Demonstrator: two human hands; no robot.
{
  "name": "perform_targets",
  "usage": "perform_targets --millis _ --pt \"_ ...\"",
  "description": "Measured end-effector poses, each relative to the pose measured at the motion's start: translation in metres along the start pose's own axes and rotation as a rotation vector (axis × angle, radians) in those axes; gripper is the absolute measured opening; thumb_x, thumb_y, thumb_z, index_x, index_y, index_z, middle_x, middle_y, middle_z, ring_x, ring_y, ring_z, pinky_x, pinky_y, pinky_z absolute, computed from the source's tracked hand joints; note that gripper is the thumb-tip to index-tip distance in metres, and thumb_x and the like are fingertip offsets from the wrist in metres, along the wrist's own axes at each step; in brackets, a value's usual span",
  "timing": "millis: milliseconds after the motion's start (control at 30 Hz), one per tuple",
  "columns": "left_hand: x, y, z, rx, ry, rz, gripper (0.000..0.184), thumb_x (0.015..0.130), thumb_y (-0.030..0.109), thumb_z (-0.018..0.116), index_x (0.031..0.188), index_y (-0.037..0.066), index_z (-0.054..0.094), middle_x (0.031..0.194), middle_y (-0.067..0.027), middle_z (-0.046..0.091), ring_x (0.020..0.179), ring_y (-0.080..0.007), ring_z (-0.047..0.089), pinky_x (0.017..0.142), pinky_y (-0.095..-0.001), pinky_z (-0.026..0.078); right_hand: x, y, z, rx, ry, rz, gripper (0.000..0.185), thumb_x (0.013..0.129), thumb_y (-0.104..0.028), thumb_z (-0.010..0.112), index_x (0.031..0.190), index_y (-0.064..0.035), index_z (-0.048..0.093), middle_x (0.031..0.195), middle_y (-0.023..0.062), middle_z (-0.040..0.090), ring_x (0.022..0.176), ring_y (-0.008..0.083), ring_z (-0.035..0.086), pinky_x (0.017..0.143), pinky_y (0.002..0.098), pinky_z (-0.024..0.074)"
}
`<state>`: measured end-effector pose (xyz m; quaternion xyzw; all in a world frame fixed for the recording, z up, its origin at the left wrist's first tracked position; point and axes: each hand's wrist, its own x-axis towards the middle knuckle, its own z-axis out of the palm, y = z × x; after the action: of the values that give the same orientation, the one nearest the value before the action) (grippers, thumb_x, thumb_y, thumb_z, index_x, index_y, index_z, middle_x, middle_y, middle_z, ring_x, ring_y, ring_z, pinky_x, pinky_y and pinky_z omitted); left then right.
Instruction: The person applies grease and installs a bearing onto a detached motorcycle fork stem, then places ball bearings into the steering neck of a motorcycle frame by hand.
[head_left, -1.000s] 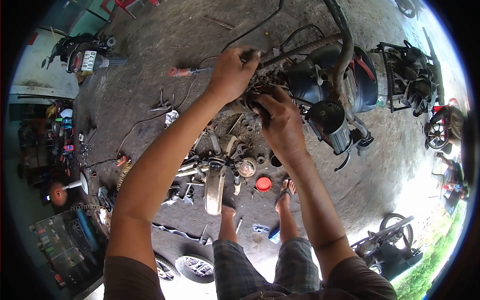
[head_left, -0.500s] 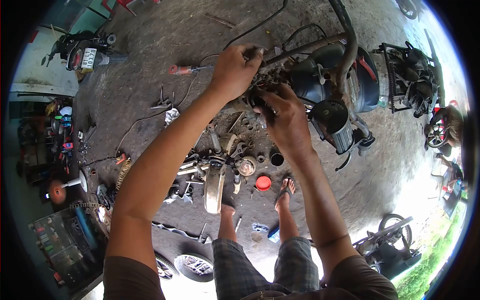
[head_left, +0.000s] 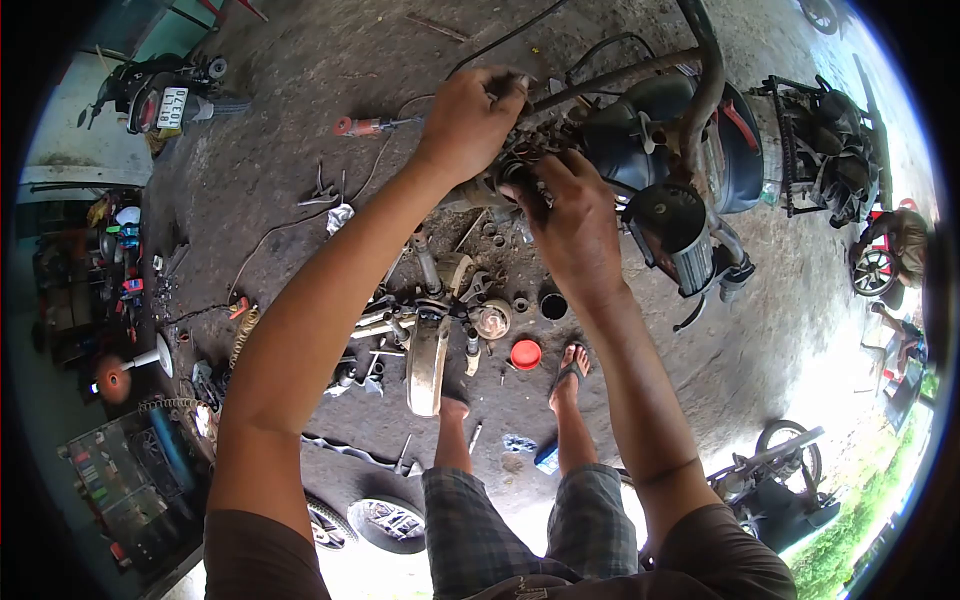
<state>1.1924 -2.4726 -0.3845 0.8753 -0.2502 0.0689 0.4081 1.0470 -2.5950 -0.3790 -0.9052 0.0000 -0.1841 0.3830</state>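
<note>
My left hand (head_left: pixel 472 115) has its fingers curled at the upper end of a dark, greasy cluster of metal parts (head_left: pixel 540 145); what it grips is too small to tell. Just below and to the right, my right hand (head_left: pixel 572 215) bends its fingers round a dark round part (head_left: pixel 512 178) on the same cluster, with the thumb hidden in shadow. A rusty frame tube (head_left: pixel 620 78) runs off to the right from these parts. Next to them lies a black tank (head_left: pixel 645 130), with a ribbed cylinder (head_left: pixel 672 235) beside my right wrist.
Metal parts and a long fender (head_left: pixel 429 370) lie on the floor near my feet, beside a red cap (head_left: pixel 525 354). An orange-handled tool (head_left: pixel 365 126) lies left. Parked motorbikes (head_left: pixel 165 100) stand around; a person (head_left: pixel 905 245) is at the far right.
The view has shifted slightly, so the floor parts sit a little higher. Both hands stay at the same cluster, my left fingers a little further up in view.
</note>
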Motion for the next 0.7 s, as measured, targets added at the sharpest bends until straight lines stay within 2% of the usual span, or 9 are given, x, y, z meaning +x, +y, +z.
perform_targets --millis 133,200,300,400,533,600,700 --pt "-0.0003 0.0027 -0.0024 -0.051 -0.033 -0.025 0.033 0.105 0.027 0.064 0.112 -0.002 0.077 0.092 -0.0179 0.078 0.086 -0.0269 0.076 0.079 -0.0367 0.056 -0.0005 0.0002 0.0007 -0.008 0.013 0.055 0.023 0.087 -0.010 0.080 0.099 -0.0001 0.063 0.096 0.0204 0.063 0.091 0.0436 0.063 0.079 0.0530 0.0510" --pt "-0.0004 0.0031 -0.0024 -0.031 -0.008 0.008 0.033 0.105 0.027 0.064 0.111 -0.002 0.077 0.092 -0.0177 0.079 0.086 -0.0274 0.076 0.079 -0.0367 0.056 -0.0026 0.0028 -0.0006 0.062 0.034 -0.046 0.023 0.088 -0.012 0.081 0.096 0.0000 0.064 0.093 0.0197 0.063 0.090 0.0438 0.063 0.079 0.0532 0.0511" --pt "-0.0012 0.0051 -0.0033 -0.078 -0.026 -0.012 0.033 0.104 0.027 0.064 0.111 -0.003 0.077 0.092 -0.0178 0.079 0.085 -0.0273 0.076 0.078 -0.0368 0.056 -0.0027 0.0064 0.0018 0.134 0.022 -0.024 0.025 0.087 -0.013 0.082 0.095 0.0002 0.063 0.092 0.0196 0.062 0.090 0.0433 0.063 0.079 0.0528 0.0512" --pt "-0.0008 0.0057 -0.0040 -0.034 -0.036 -0.027 0.032 0.104 0.026 0.065 0.111 -0.003 0.077 0.092 -0.0176 0.079 0.085 -0.0271 0.076 0.078 -0.0372 0.056 0.0007 0.0019 0.0015 -0.024 0.048 -0.006 0.024 0.085 -0.010 0.083 0.095 0.0006 0.064 0.094 0.0192 0.063 0.090 0.0425 0.064 0.079 0.0517 0.0515" --pt "-0.0001 0.0004 -0.0011 -0.037 -0.011 -0.017 0.032 0.104 0.026 0.065 0.111 -0.003 0.077 0.091 -0.0178 0.078 0.085 -0.0273 0.076 0.077 -0.0377 0.056 0.0008 0.0013 -0.0015 0.073 0.061 0.030 0.023 0.086 -0.010 0.083 0.094 0.0007 0.064 0.094 0.0188 0.063 0.090 0.0418 0.064 0.079 0.0513 0.0518" --pt "-0.0004 -0.0004 0.0003 -0.015 0.006 -0.010 0.032 0.104 0.026 0.065 0.112 -0.002 0.077 0.091 -0.0177 0.078 0.085 -0.0277 0.076 0.077 -0.0379 0.056 -0.0014 0.0051 0.0010 0.110 0.051 -0.120 0.026 0.086 -0.013 0.083 0.093 0.0009 0.063 0.093 0.0195 0.063 0.088 0.0425 0.064 0.079 0.0524 0.0512" --pt "-0.0010 0.0007 -0.0006 -0.003 0.005 -0.017 0.031 0.103 0.026 0.065 0.112 -0.002 0.077 0.092 -0.0176 0.078 0.086 -0.0282 0.077 0.078 -0.0379 0.056 0.0005 0.0040 0.0019 0.094 0.016 -0.043 0.025 0.086 -0.012 0.083 0.094 0.0013 0.062 0.093 0.0201 0.063 0.088 0.0426 0.064 0.079 0.0524 0.0509"
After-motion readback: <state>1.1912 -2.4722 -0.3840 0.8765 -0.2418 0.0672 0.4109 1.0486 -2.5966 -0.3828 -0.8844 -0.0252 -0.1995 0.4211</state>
